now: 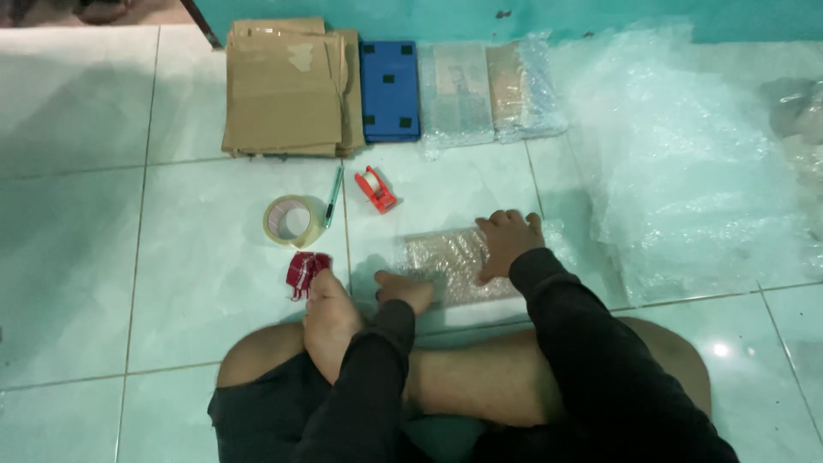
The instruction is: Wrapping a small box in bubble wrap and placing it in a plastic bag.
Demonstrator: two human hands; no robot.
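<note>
On the pale green tile floor (171, 257), a bubble-wrapped parcel (450, 261) lies before crossed legs. The right hand (507, 240) presses flat on it, pinning the wrap; the left hand (405, 290) rests half-curled on its near edge, gripping nothing.

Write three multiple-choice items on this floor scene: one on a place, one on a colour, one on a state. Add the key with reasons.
1. Where does the pen lie?
A. Between the clear tape roll and the red tape dispenser
B. On the cardboard stack
C. Under the bubble wrap sheets

2. What colour is the flat case beside the cardboard stack?
A. Green
B. Blue
C. Yellow

3. How does the right hand stand?
A. Lifted in the air
B. Gripping the pen
C. Pressed flat on the bubble-wrapped parcel

Key: 1 A, it lies between the two; 2 B, the case is plainly blue; 3 C, the palm rests on the parcel.
</note>
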